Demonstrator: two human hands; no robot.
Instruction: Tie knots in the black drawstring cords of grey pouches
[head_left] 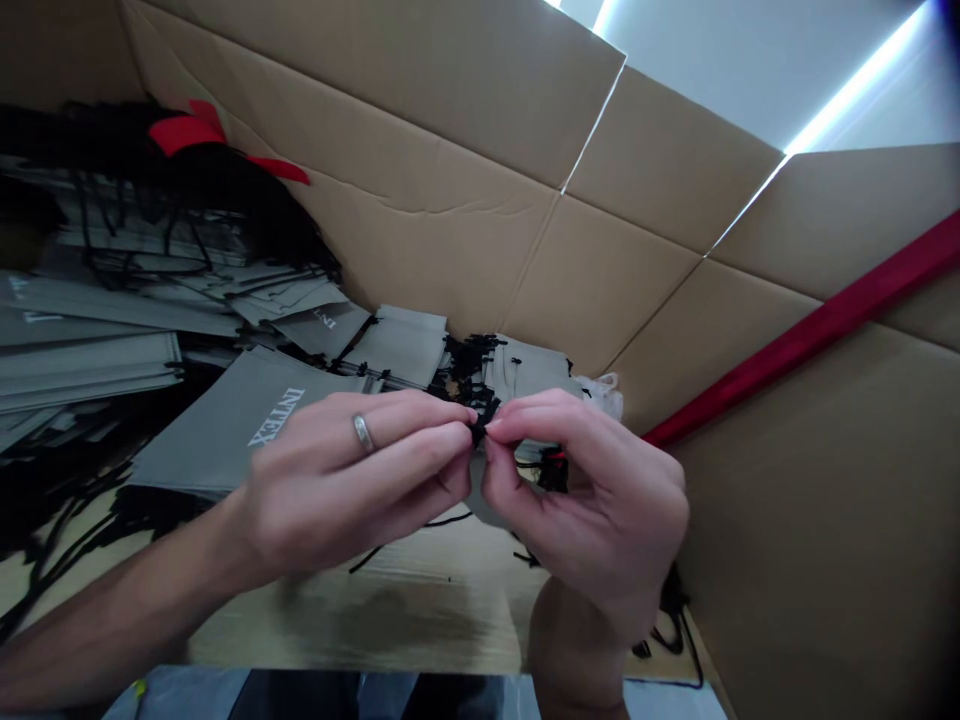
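Observation:
My left hand (367, 470), with a ring on one finger, is closed in a pinch on a short bit of black cord (480, 428). The fingertips of my right hand (585, 490) pinch the same cord from the other side, close against the left fingertips. Most of the cord is hidden by the fingers. Part of a grey piece (486, 498) shows below the pinch; whether the cord is fixed to it I cannot tell. Left of my left hand lies a stack of flat grey bags (217, 420) with white INTEX lettering.
More grey bags (90, 365) and a heap of black cords (247, 190) with red bands (187, 132) pile up at left. Smaller grey stacks (401, 340) stand behind my hands. Cardboard walls (450, 150) enclose the wooden table (360, 620); a red strip (810, 330) slants across at right.

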